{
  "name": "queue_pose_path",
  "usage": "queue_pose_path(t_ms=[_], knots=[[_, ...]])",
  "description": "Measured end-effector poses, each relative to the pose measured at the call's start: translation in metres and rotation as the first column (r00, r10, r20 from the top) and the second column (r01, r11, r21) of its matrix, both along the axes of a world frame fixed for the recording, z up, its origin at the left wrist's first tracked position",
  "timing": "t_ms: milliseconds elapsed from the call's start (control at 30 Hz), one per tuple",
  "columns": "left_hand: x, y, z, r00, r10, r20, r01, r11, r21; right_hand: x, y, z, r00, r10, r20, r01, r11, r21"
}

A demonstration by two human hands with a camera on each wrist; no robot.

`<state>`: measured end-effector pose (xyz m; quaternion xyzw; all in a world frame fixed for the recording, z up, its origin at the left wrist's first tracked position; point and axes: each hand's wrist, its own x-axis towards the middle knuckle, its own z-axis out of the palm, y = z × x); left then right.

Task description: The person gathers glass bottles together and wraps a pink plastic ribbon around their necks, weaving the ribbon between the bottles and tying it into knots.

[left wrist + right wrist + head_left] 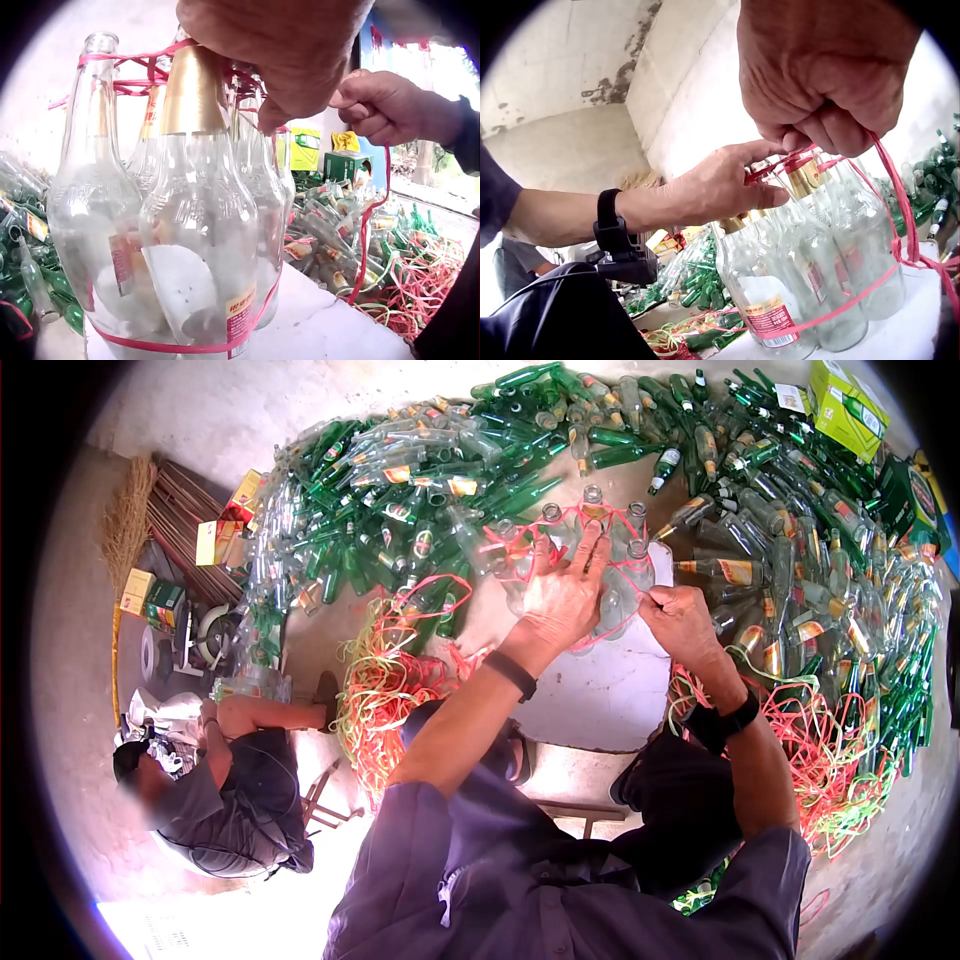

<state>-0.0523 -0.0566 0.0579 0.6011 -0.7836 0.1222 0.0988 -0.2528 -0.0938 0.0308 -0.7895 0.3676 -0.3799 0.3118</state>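
A bundle of clear glass bottles [612,572] [195,225] [810,262] with gold foil necks stands upright on a white slab [600,690] [322,330]. Red string [365,225] [900,195] runs round the bundle's necks and base. My left hand [565,595] [285,45] [720,184] lies over the bottle tops with its fingers spread straight, pressing down. Just to its right, my right hand [680,622] [382,105] [825,75] is curled into a fist, pinching the red string and holding it taut beside the bundle.
Heaps of green and clear bottles [450,480] ring the slab at the back and right [830,560]. Tangles of red and yellow string [385,680] [830,760] lie on both sides. A person sits at the left [230,790]. Green boxes [845,405] stand far right.
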Motion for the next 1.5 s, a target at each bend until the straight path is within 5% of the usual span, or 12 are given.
queue_pose_path(t_ms=[633,967,1067,1267,1400,1500], knots=[[0.009,-0.001,-0.005,0.999,-0.036,0.025,0.037,0.998,-0.049,-0.005,-0.001,0.036,0.987,0.032,-0.159,-0.045,0.996,-0.076],[0.013,-0.003,-0.011,0.994,-0.11,-0.028,0.107,0.99,-0.094,0.012,-0.05,0.047,0.976,-0.115,-0.184,0.02,0.892,-0.452],[0.014,-0.004,-0.01,0.994,-0.104,-0.025,0.101,0.99,-0.095,0.019,-0.07,0.035,0.979,-0.133,-0.155,0.056,0.903,-0.425],[0.014,-0.003,-0.008,0.99,-0.119,-0.07,0.112,0.988,-0.108,0.015,-0.092,-0.023,0.996,-0.086,-0.025,0.087,0.996,0.032],[0.012,0.003,-0.003,0.992,-0.116,-0.044,0.111,0.988,-0.106,0.021,-0.083,-0.029,0.977,-0.096,0.19,0.067,0.986,0.151],[0.014,0.004,0.0,0.992,-0.128,-0.02,0.125,0.984,-0.125,0.024,-0.087,-0.042,0.974,-0.159,0.163,0.14,0.982,0.123]])
